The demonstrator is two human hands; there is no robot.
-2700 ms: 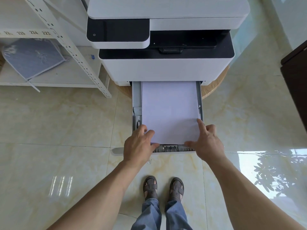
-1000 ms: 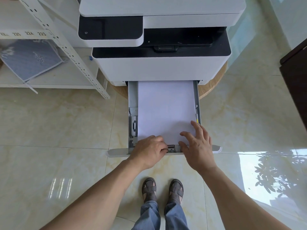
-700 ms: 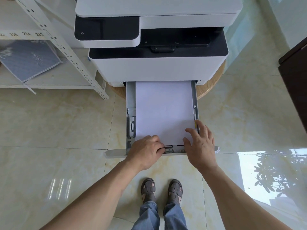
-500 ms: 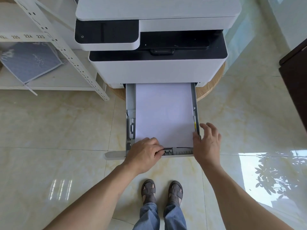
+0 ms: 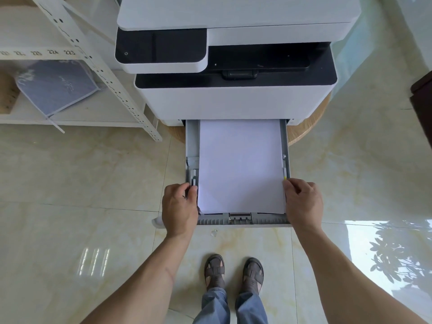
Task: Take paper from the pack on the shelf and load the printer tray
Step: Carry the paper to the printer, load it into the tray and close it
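A white paper stack (image 5: 240, 167) is lying in the pulled-out printer tray (image 5: 192, 146) while being squared by the left hand (image 5: 180, 206) and right hand (image 5: 302, 202), each grip curled on a tray side; pushing the tray shut is likely being called for next.

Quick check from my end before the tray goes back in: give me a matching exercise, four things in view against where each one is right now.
Things:
1. paper stack
2. left hand
3. right hand
4. blue-grey folder

Places:
A. on the shelf left of the printer
B. at the tray's right side rail
C. lying flat in the pulled-out tray
D. at the guide on the tray's left side

Pairs: 1-C, 2-D, 3-B, 4-A
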